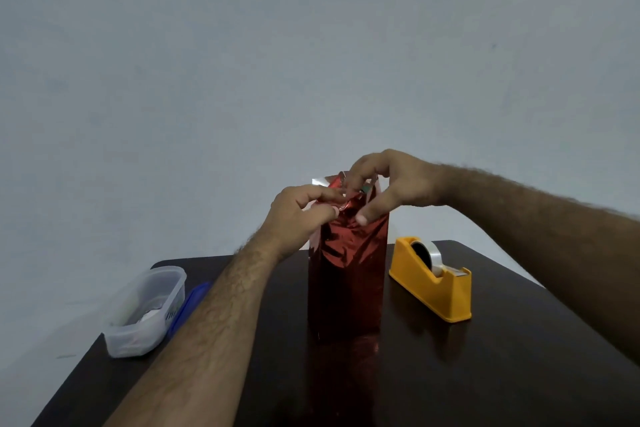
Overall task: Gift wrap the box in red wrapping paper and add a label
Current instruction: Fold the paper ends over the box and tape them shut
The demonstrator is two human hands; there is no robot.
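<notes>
A tall box covered in shiny red wrapping paper (346,281) stands upright in the middle of the dark table (502,374). The paper is crumpled and loose at its top end. My left hand (298,218) pinches the paper at the upper left of the box. My right hand (391,184) comes in from the right, its fingers curled on the folded paper at the top and its thumb pressing the front face. The box itself is hidden under the paper.
A yellow tape dispenser (433,284) with a clear tape roll stands right of the box. At the table's left edge sits a clear plastic container (145,312) holding some small items, with a blue lid (188,305) beside it. A pale wall rises behind.
</notes>
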